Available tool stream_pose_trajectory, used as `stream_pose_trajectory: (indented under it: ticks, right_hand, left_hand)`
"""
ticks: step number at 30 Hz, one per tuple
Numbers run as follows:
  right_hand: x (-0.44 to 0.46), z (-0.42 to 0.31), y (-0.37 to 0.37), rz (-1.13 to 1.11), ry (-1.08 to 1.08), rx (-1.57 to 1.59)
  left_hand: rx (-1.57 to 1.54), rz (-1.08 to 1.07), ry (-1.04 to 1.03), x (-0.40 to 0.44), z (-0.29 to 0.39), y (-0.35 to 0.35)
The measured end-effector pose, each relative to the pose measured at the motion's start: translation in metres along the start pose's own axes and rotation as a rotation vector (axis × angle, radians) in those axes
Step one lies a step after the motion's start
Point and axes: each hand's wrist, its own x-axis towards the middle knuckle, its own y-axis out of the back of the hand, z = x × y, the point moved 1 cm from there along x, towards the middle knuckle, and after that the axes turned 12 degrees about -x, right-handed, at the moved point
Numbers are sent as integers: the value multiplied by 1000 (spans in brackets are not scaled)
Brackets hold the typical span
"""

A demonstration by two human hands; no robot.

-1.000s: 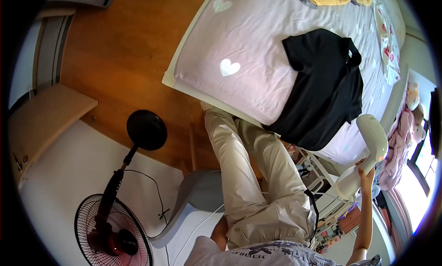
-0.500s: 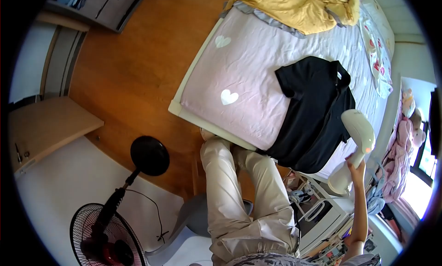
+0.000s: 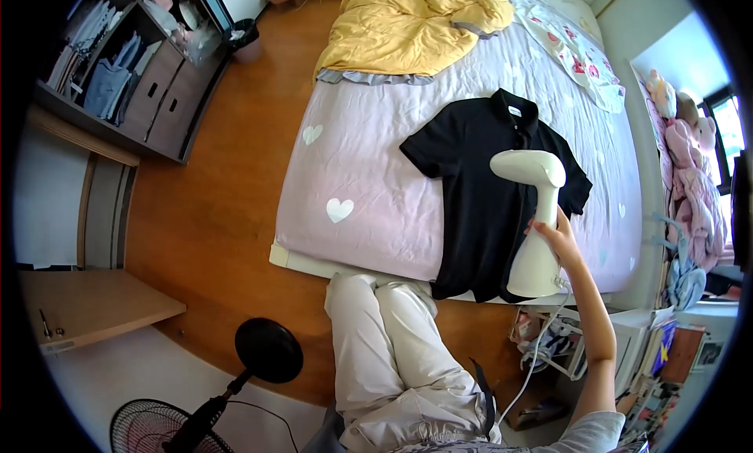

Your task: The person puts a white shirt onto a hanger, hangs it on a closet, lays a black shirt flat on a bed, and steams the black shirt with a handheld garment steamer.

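My right hand [image 3: 558, 237] is wrapped round the neck of a white handheld steamer [image 3: 536, 269], whose rounded head points left. A white cord runs down from its base. The steamer is in front of a black short-sleeved collared shirt [image 3: 478, 210], which lies spread on the bed [image 3: 376, 147] with its collar toward the far end. Whether the steamer touches the cloth cannot be told. My left hand is out of view.
A yellow quilt [image 3: 408, 29] lies on the far part of the bed. A standing fan [image 3: 149, 425] is at the lower left, a cabinet [image 3: 149, 84] at the upper left. Shelves with books [image 3: 655, 351] and a white rack [image 3: 576, 351] stand at the right.
The view has turned, with the shirt now more upright in it. The steamer has moved left, from beside the shirt to in front of it. My left forearm has left the view.
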Motion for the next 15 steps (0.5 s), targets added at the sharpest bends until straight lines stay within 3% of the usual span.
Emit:
stream_pose_trajectory:
  ticks: [9, 15]
  right_hand:
    - [-61, 50, -4, 41, 126, 181]
    - [-81, 60, 2, 61, 159, 207]
  left_hand:
    - [81, -31, -72, 8, -72, -27]
    - [237, -390, 25, -13, -69, 1]
